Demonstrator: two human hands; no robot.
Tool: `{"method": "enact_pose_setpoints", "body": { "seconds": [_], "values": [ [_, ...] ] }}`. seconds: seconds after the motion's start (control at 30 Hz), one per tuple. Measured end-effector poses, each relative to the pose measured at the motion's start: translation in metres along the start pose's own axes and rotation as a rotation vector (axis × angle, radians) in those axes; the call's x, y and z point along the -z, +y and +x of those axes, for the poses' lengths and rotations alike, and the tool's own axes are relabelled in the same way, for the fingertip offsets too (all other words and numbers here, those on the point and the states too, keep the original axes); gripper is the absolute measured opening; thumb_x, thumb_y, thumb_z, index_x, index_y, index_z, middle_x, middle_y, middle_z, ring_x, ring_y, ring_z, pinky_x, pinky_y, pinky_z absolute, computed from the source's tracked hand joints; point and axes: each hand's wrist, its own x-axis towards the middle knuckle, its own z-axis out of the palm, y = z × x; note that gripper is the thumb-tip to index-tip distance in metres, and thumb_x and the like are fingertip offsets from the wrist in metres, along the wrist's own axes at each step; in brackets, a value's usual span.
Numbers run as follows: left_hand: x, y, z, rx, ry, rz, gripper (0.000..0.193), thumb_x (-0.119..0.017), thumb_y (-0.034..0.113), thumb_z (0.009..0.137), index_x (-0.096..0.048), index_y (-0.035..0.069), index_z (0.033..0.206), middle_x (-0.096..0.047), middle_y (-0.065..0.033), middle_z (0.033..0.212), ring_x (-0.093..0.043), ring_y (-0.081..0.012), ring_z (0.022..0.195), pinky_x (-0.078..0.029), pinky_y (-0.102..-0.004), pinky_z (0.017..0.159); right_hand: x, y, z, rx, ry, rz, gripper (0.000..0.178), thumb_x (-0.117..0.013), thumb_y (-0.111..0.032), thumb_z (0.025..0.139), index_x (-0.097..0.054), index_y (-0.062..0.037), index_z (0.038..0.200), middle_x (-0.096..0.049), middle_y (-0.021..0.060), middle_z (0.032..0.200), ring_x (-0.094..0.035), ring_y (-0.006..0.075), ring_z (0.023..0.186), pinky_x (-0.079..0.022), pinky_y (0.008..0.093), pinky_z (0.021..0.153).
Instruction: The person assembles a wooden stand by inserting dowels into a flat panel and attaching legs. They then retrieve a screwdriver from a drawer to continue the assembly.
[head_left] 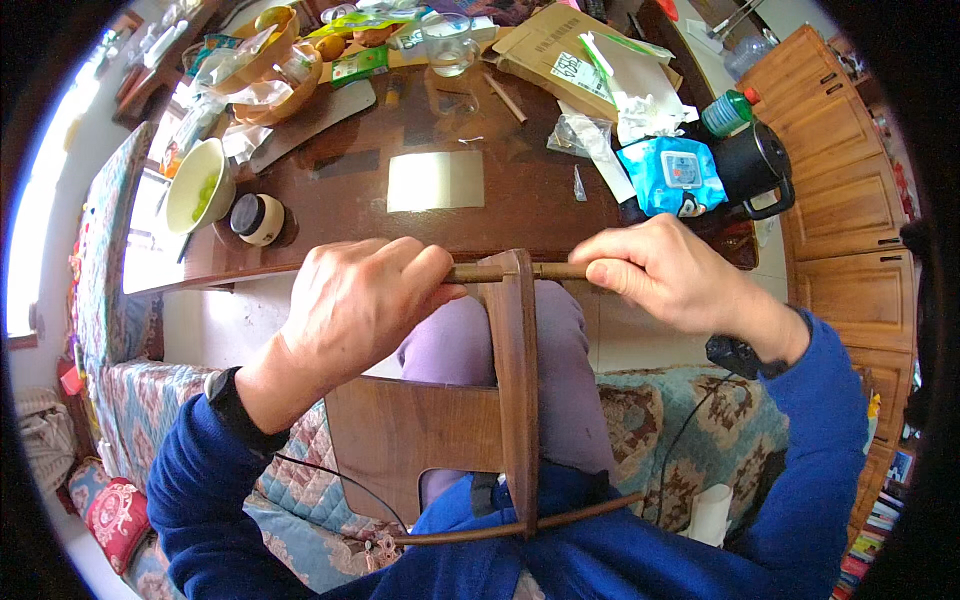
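Note:
My left hand [362, 302] is closed around the left part of a thin wooden dowel [552, 271]. The right end of the dowel is gripped between the thumb and curled fingers of my right hand [672, 272]. Between my hands, the dowel crosses the top of an upright wooden bar [518, 390]. A flat brown wooden panel [415, 420] with a cut-out extends left from the bar, over my lap. Near my waist, a second wooden rod [585, 512] crosses the bar's lower end. My fingers hide both ends of the upper dowel.
Ahead is a dark wooden table [330, 215]. On it are a pale green bowl [200, 187], a lidded jar [258, 219], a glass mug [450, 48], a cardboard box [540, 55], a blue wipes pack [672, 175] and a black kettle [750, 165]. A patterned sofa [650, 430] surrounds me.

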Motion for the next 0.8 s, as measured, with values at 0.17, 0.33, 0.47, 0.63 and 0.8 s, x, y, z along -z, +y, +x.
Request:
{"method": "enact_pose_setpoints", "body": {
  "seconds": [0.17,0.33,0.47,0.63,0.8],
  "values": [
    [0.016,-0.024,0.013,0.324,-0.631,-0.894,0.041,-0.047,0.037,0.109,-0.071,0.003,0.105,-0.058,-0.006,0.065,-0.059,-0.0142,0.061,-0.048,-0.0354,0.058,-0.014,0.002,-0.011,0.566,0.344,-1.01,0.031,-0.073,-0.02,0.083,-0.07,-0.0062,0.111,-0.052,0.003,0.077,-0.059,0.0172,0.061,-0.047,0.0305,0.053],
    [0.005,-0.016,0.014,0.119,-0.363,-0.549,0.033,-0.059,0.034,0.103,-0.067,0.004,0.094,-0.059,-0.0113,0.066,-0.061,-0.0286,0.06,-0.049,-0.0381,0.057,-0.015,0.004,-0.007,0.477,0.297,-0.722,0.031,-0.071,-0.016,0.088,-0.071,-0.0024,0.116,-0.051,0.0014,0.068,-0.05,0.0164,0.053,-0.041,0.0298,0.048],
    [-0.002,-0.004,0.002,-0.045,-0.065,-0.025,0.033,-0.069,0.038,0.091,-0.057,0.008,0.087,-0.055,-0.0084,0.066,-0.062,-0.0302,0.061,-0.05,-0.0413,0.053,0.002,0.003,-0.002,-0.116,-0.191,0.204,0.028,-0.065,-0.028,0.099,-0.072,-0.003,0.109,-0.053,-0.0033,0.063,-0.047,0.0096,0.051,-0.038,0.0259,0.047],
    [-0.007,0.003,0.005,-0.102,0.1,0.098,0.03,-0.066,0.038,0.094,-0.058,0.01,0.088,-0.054,-0.0048,0.067,-0.062,-0.0262,0.058,-0.049,-0.0383,0.05,0.008,0.007,0.007,-0.572,-0.478,0.64,0.042,-0.053,-0.039,0.107,-0.074,-0.003,0.104,-0.055,-0.0063,0.061,-0.046,0.0056,0.053,-0.038,0.0263,0.049],
    [0.007,-0.014,0.011,0.155,-0.378,-0.547,0.033,-0.059,0.036,0.103,-0.065,0.004,0.095,-0.062,-0.0054,0.072,-0.063,-0.0229,0.061,-0.05,-0.0374,0.056,-0.007,0.006,-0.007,0.397,0.316,-0.686,0.042,-0.077,-0.024,0.082,-0.068,-0.0012,0.117,-0.056,0.0073,0.076,-0.059,0.0234,0.062,-0.047,0.0367,0.052]
  ]
}}
